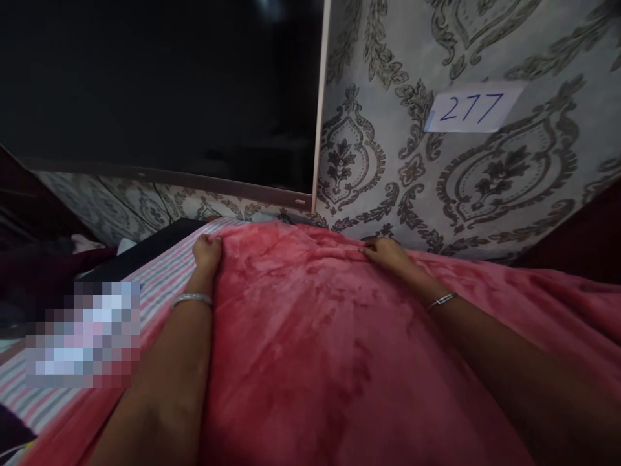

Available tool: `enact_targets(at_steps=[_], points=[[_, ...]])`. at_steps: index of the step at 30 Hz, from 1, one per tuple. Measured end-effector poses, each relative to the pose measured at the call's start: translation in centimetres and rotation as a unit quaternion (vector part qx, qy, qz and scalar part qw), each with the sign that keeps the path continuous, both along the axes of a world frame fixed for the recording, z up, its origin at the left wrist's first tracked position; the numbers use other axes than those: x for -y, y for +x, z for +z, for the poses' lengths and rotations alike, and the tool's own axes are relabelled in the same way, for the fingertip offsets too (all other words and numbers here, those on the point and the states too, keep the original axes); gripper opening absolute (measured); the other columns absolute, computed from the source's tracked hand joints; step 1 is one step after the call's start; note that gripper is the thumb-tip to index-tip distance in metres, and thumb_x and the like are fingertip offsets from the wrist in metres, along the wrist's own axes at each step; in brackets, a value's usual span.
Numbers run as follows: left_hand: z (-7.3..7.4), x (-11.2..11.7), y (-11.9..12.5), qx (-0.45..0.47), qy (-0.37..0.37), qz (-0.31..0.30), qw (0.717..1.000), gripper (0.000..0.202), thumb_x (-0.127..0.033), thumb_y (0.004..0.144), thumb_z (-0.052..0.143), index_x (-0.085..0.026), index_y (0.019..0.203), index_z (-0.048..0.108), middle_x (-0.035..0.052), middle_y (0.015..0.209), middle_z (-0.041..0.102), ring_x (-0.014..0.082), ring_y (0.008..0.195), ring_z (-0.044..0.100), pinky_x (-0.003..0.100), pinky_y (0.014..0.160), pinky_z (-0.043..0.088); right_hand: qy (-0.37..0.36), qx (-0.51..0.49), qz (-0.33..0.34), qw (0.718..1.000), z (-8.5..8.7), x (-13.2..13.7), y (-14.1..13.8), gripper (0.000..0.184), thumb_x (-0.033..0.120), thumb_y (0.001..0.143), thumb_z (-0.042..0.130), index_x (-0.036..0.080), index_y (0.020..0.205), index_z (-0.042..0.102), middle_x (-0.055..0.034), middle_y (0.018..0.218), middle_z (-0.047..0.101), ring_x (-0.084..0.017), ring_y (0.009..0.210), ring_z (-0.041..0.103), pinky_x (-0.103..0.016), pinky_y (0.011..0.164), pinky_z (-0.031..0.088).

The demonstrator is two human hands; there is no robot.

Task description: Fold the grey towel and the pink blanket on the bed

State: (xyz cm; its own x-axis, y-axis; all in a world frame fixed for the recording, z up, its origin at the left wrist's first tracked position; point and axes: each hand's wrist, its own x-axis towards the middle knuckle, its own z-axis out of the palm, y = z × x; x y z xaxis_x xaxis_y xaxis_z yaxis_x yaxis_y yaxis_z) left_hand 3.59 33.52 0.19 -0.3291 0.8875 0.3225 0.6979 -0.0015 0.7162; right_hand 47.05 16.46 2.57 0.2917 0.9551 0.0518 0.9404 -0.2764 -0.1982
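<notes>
- the left hand (207, 252) is closed on the left edge of the red blanket (291, 336).
- the right hand (387, 254) pinches a fold near its far edge.
- this blanket lies spread over a striped sheet (167, 265).
- beyond it, i see a dark screen (165, 84) and a patterned wall (383, 155).

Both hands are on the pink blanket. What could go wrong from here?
The fold at the right hand might stay bunched. With the left hand by the edge of the pink blanket, a pull to the right could bare more striped cloth. The right wrist's bracelet might snag the plush pile.
</notes>
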Motion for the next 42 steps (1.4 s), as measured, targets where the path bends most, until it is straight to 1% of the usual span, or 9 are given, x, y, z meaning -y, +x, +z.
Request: enact_targets(at_steps=[4, 8, 14, 21, 24, 28, 34, 37, 42], points=[[0.5, 0.4, 0.3, -0.010, -0.018, 0.000, 1.000, 0.027, -0.030, 0.086, 0.056, -0.017, 0.107, 0.067, 0.0083, 0.095, 0.071, 0.0267, 0.093, 0.066, 0.037, 0.091, 0.053, -0.022, 0.027, 0.048, 0.998, 0.1, -0.5, -0.4, 0.025, 0.023, 0.090, 0.060, 0.020, 0.105, 0.079, -0.0111, 0.116, 0.076, -0.024, 0.104, 0.070, -0.027, 0.083, 0.049], [1.4, 0.8, 0.8, -0.077, -0.039, -0.028, 0.996, 0.026, -0.027, 0.084, 0.060, -0.016, 0.106, 0.068, 0.0107, 0.096, 0.071, 0.0300, 0.099, 0.066, 0.039, 0.092, 0.052, 0.071, 0.011, -0.012, 0.997, 0.4, -0.7, -0.7, 0.029, 0.021, 0.095, 0.049, 0.018, 0.110, 0.073, -0.0142, 0.112, 0.075, -0.026, 0.101, 0.070, -0.030, 0.084, 0.049], [1.9, 0.6, 0.3, -0.025, 0.073, -0.035, 0.996, 0.028, -0.023, 0.086, 0.053, -0.016, 0.110, 0.065, 0.0080, 0.100, 0.071, 0.0233, 0.095, 0.065, 0.032, 0.091, 0.050, 0.157, -0.128, -0.065, 0.977, 0.6, -2.3, -1.0, 0.030, 0.018, 0.100, 0.041, 0.012, 0.118, 0.065, -0.0120, 0.087, 0.074, -0.023, 0.082, 0.070, -0.028, 0.078, 0.051], [1.6, 1.2, 0.8, -0.077, -0.094, -0.111, 0.986, 0.014, -0.034, 0.079, 0.063, -0.020, 0.082, 0.063, 0.0029, 0.075, 0.064, 0.0230, 0.081, 0.062, 0.030, 0.078, 0.047, 0.078, -0.111, -0.028, 0.990, -1.4, -3.3, -0.9, 0.014, 0.030, 0.084, 0.073, 0.018, 0.090, 0.073, -0.0063, 0.079, 0.073, -0.022, 0.082, 0.070, -0.025, 0.068, 0.047], [2.0, 1.4, 0.9, -0.014, -0.010, -0.094, 0.995, 0.011, -0.029, 0.078, 0.059, -0.020, 0.083, 0.063, 0.0012, 0.073, 0.062, 0.0207, 0.078, 0.060, 0.028, 0.077, 0.046, 0.142, -0.168, -0.031, 0.975, -1.7, -3.3, -0.9, 0.013, 0.029, 0.087, 0.067, 0.018, 0.087, 0.072, -0.0028, 0.064, 0.067, -0.019, 0.068, 0.067, -0.024, 0.061, 0.046], [2.4, 1.2, 0.4, 0.080, 0.105, -0.031, 0.991, 0.018, -0.023, 0.081, 0.053, -0.018, 0.094, 0.064, 0.0022, 0.084, 0.065, 0.0188, 0.084, 0.061, 0.027, 0.082, 0.049, 0.235, -0.328, -0.079, 0.912, -1.7, -4.3, -1.3, 0.024, 0.025, 0.092, 0.057, 0.015, 0.110, 0.069, 0.0006, 0.055, 0.060, -0.018, 0.050, 0.060, -0.026, 0.052, 0.047], [2.3, 1.9, 0.1, -0.101, -0.033, -0.006, 0.994, 0.035, -0.020, 0.084, 0.057, -0.014, 0.116, 0.070, 0.0129, 0.100, 0.071, 0.0295, 0.101, 0.066, 0.037, 0.091, 0.051, 0.241, -0.335, -0.132, 0.902, -4.1, -6.0, -1.2, 0.024, 0.017, 0.085, 0.057, 0.012, 0.105, 0.070, -0.0041, 0.063, 0.065, -0.021, 0.059, 0.066, -0.031, 0.062, 0.056], [3.3, 2.8, 1.2, -0.196, 0.019, 0.004, 0.980, 0.045, -0.020, 0.089, 0.052, -0.010, 0.131, 0.066, 0.0220, 0.129, 0.066, 0.0346, 0.120, 0.062, 0.043, 0.101, 0.048, 0.242, -0.341, -0.124, 0.900, -4.8, -5.7, -1.3, 0.038, 0.015, 0.086, 0.051, 0.011, 0.120, 0.068, -0.0110, 0.087, 0.074, -0.022, 0.073, 0.072, -0.034, 0.071, 0.060], [4.6, 3.9, 5.2, -0.300, 0.018, -0.200, 0.932, 0.053, -0.035, 0.099, 0.046, -0.015, 0.147, 0.058, 0.0157, 0.141, 0.065, 0.0299, 0.133, 0.058, 0.039, 0.112, 0.043, 0.256, -0.163, 0.050, 0.952, -3.6, -3.1, -3.1, 0.055, 0.025, 0.091, 0.053, 0.014, 0.145, 0.057, -0.0172, 0.148, 0.058, -0.031, 0.135, 0.056, -0.048, 0.113, 0.047]])
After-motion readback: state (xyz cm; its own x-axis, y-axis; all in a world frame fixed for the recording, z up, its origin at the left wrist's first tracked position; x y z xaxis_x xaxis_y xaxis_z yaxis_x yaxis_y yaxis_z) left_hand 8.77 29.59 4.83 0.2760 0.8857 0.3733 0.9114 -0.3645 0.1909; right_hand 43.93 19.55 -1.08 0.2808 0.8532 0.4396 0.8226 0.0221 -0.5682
